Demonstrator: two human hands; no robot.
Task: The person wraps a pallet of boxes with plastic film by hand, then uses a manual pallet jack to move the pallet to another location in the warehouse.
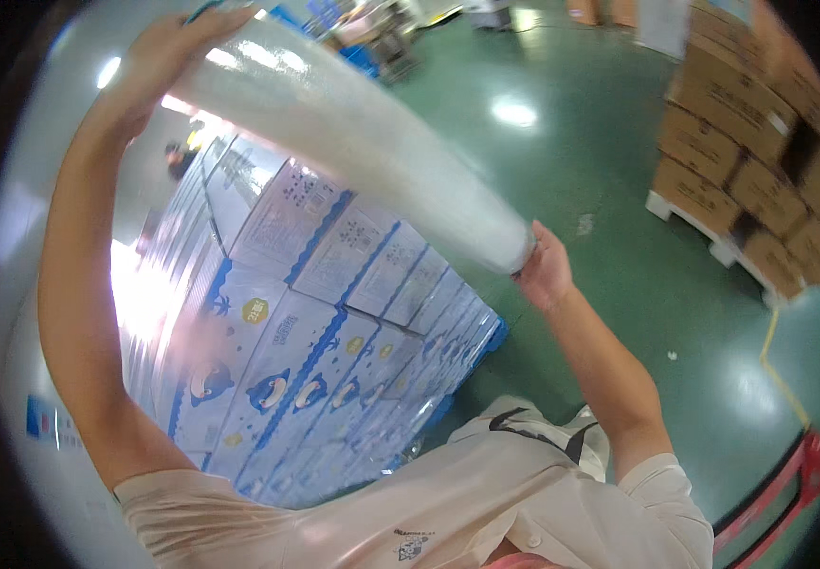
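A long roll of clear stretch film (363,142) slants across the view, from the upper left down to the middle right. My left hand (192,38), raised high on a bent arm, grips its upper end; some fingers lie at the picture's edge. Around the lower end is my right hand (545,270), fingers closed at the core. Beneath and left of the roll stands a tall stack of white and blue printed cartons (306,332). Glossy film covers part of the stack, with strong glare on its left side. At the lower corner a blue pallet (495,334) shows under the cartons.
Brown cartons (728,114) are piled on a white pallet (704,232) at the right. A red pallet-truck handle (813,465) stands at the lower right, near a yellow line (780,375) on the green floor (600,171). Blurred equipment and blue crates (358,59) lie far off.
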